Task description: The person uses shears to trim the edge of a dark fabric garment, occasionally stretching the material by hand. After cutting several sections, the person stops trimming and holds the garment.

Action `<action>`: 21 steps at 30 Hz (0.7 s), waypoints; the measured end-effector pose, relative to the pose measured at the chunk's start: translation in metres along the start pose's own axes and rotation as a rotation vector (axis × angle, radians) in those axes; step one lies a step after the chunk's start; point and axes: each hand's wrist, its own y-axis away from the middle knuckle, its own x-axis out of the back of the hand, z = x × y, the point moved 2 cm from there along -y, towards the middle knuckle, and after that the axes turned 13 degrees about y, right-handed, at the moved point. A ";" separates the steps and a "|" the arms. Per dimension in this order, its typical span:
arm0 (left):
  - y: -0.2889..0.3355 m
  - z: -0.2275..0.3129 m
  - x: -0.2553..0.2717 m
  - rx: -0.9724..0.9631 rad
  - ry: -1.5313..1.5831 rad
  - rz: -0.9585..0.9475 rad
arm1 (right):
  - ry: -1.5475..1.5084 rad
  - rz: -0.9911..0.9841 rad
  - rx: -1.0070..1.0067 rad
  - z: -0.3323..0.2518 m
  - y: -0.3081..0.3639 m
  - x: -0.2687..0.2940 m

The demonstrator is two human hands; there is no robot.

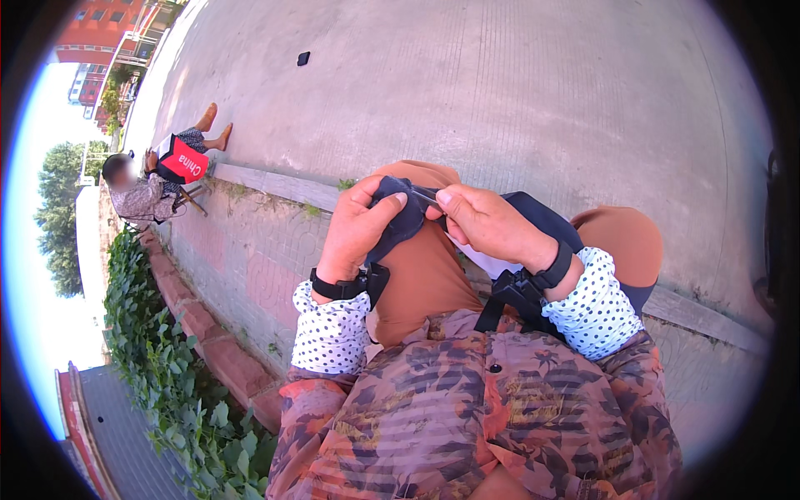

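My left hand [354, 229] is closed around a piece of dark navy cloth [404, 218], its thumb pressed on top, just above my left knee. My right hand [492, 221] pinches at the cloth's right edge, thumb against fingers. A thin greyish sliver [427, 197] shows at those fingertips; whether it is a tool or a fold of the cloth I cannot make out. More dark fabric [542, 218] and a white piece [490, 263] lie across my lap, partly hidden behind the right hand.
A concrete kerb [279, 185] runs under my legs, between road [533, 92] and paving. A small black object [303, 58] lies on the road. On the left, a person [137, 192] sits with a red-and-black bag [182, 160]. Brick edging [196, 312] borders leafy plants [150, 333].
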 end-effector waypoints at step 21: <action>0.001 -0.005 -0.003 -0.044 -0.054 0.011 | 0.084 0.096 0.051 0.004 -0.002 -0.004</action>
